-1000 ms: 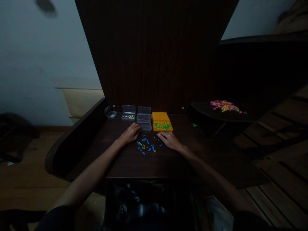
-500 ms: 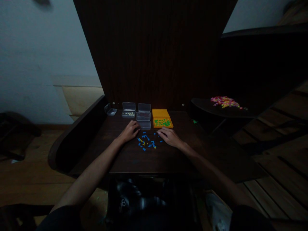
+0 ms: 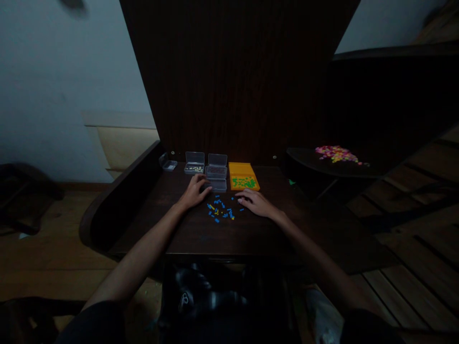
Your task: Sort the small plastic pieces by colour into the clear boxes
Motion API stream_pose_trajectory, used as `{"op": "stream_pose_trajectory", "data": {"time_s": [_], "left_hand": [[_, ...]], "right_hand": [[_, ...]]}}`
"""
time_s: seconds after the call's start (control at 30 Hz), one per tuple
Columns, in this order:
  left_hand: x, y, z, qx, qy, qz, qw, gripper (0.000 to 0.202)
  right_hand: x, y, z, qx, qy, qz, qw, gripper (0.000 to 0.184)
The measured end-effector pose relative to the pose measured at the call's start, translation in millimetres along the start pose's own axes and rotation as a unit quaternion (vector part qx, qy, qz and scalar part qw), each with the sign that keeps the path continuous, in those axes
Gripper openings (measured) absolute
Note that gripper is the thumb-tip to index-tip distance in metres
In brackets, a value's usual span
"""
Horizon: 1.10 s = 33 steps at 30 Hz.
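Small blue and yellow pieces (image 3: 217, 220) lie scattered on the dark wooden table (image 3: 215, 242), between my two hands. My left hand (image 3: 193, 192) is open at the left side of a clear plastic box (image 3: 217, 185), its thumb apart and its fingertips by the box's edge. To the right of the pieces, my right hand (image 3: 257, 202) rests low with fingers stretched toward a few stray blue bits; nothing shows in it. Behind it stands an open yellow box (image 3: 242, 168) holding small green pieces (image 3: 245, 182).
Two more open clear boxes, one with pale pieces (image 3: 194, 169) and one with dark pieces (image 3: 216, 170), stand at the back. A small clear case (image 3: 169, 165) sits at the far left. Pink and yellow bits (image 3: 337, 154) lie heaped on a side shelf (image 3: 304, 155).
My left hand's fingers have spread and moved slightly up along the clear box. My right hand's fingers have stretched out a little. The whole view has shifted slightly.
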State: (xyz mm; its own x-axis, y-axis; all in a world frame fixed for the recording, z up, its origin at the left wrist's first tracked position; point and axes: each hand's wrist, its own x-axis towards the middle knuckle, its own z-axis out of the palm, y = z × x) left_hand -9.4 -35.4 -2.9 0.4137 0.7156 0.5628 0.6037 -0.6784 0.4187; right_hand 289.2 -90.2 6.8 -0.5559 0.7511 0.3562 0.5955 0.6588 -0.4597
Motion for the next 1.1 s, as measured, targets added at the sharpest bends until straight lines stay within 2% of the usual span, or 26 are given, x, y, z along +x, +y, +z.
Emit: {"op": "stream_pose_trajectory", "data": {"time_s": [0.3, 0.53, 0.77, 1.0, 1.1], "left_hand": [[1.0, -2.3, 1.4, -0.014, 0.019, -0.038, 0.999, 0.025], [0.8, -2.8, 1.3, -0.051, 0.009, -0.083, 0.995, 0.031], [2.2, -10.1, 2.5, -0.079, -0.011, -0.118, 0.99, 0.036], [4.3, -13.8, 3.7, -0.073, -0.032, -0.111, 0.991, 0.037], [4.3, -12.7, 3.2, -0.073, -0.033, -0.104, 0.991, 0.037]], "right_hand": [[3.8, 4.8, -14.5, 0.026, -0.107, 0.028, 0.993, 0.04], [7.1, 14.2, -19.6, 0.043, -0.157, 0.023, 0.986, 0.058], [24.8, 16.7, -6.0, 0.02, -0.13, 0.026, 0.991, 0.05], [32.2, -2.3, 3.6, 0.016, -0.101, -0.016, 0.995, 0.018], [29.5, -10.7, 2.3, 0.044, -0.111, -0.026, 0.993, 0.016]]}}
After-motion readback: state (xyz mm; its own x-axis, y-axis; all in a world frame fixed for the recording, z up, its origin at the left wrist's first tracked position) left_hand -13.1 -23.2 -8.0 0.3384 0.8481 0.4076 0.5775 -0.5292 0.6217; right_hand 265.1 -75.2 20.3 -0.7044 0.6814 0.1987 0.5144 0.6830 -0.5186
